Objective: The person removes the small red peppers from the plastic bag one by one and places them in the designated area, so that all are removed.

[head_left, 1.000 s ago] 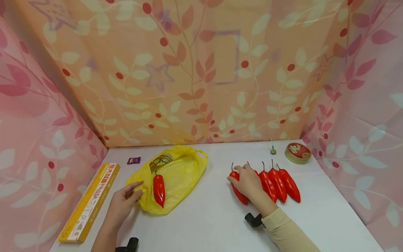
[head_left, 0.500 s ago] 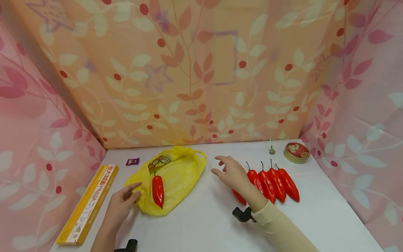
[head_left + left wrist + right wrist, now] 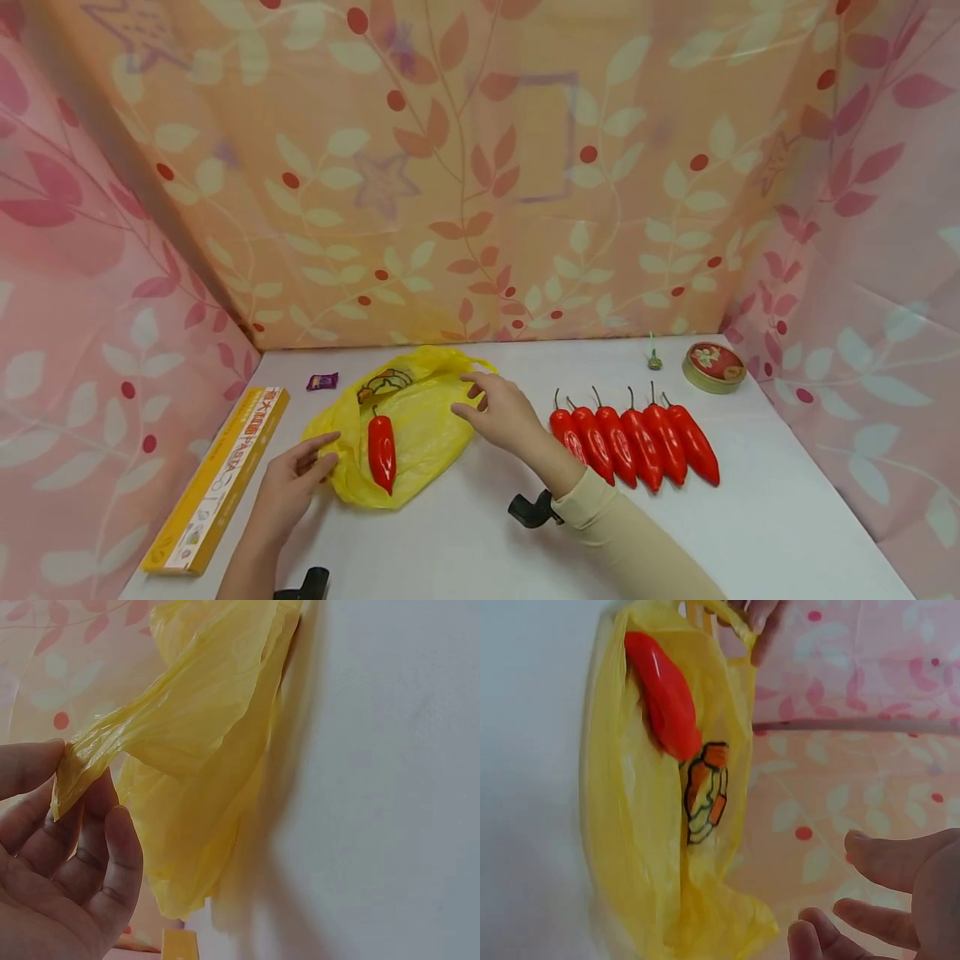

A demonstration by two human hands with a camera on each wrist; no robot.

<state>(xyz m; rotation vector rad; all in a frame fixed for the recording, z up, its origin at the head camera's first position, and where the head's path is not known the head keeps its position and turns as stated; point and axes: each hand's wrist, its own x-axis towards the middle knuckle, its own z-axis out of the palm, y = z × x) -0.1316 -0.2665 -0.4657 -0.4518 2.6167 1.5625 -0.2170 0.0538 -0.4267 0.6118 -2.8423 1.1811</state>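
**Hands at the Yellow Bag, Five Peppers Waiting**

From my remote station I see the left hand pinching the near-left edge of a yellow plastic bag between thumb and fingers; the left wrist view shows the film drawn up into a taut fold in that pinch, the rest of the bag lying against the white table. One red pepper lies on the bag, stem pointing toward the back wall. In the right wrist view the same pepper sits beside a printed orange-and-green motif on the film.

The right hand hovers at the bag's right edge, fingers spread and relaxed, gripping nothing; I cannot tell whether the fingertips touch the plastic. The right wrist view shows those fingers apart and empty, just off the bag's rim.

To the right of that hand, a row of five red peppers lies side by side on the table, stems toward the wall, neighbours touching or nearly so. Beyond them, near the back-right corner, stand a round tin with a red floral lid and a small green-stemmed object. A yellow pasta box runs along the left edge, with a small purple wrapper behind the bag. Leaf-patterned cloth walls in the scene.
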